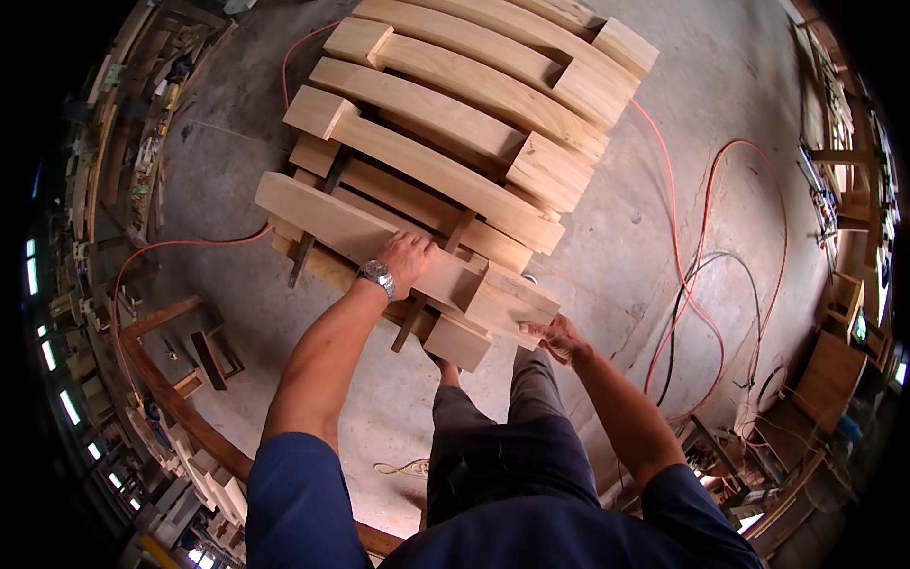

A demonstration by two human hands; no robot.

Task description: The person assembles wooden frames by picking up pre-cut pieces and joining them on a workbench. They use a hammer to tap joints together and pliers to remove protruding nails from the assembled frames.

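A long pale wooden board (pixel 327 216) with a thicker block (pixel 512 305) at its right end lies across the near side of a stack. My left hand (pixel 408 264), with a metal watch (pixel 377 276) at its wrist, is closed over the board's far edge near the middle. At the right end, my right hand (pixel 561 339) grips the block's corner, thumb on top and the other fingers partly hidden. Dark wooden strips (pixel 409 324) stick out beneath the board. Just below it shows the squared end of another timber (pixel 459 341).
Several similar boards (pixel 445 156) with end blocks are stacked beyond my hands. Red hoses (pixel 675 209) and a dark hose (pixel 675 327) snake over the concrete floor (pixel 607 284). Timber racks (pixel 142 161) line the left. A wooden frame (pixel 180 389) lies at lower left.
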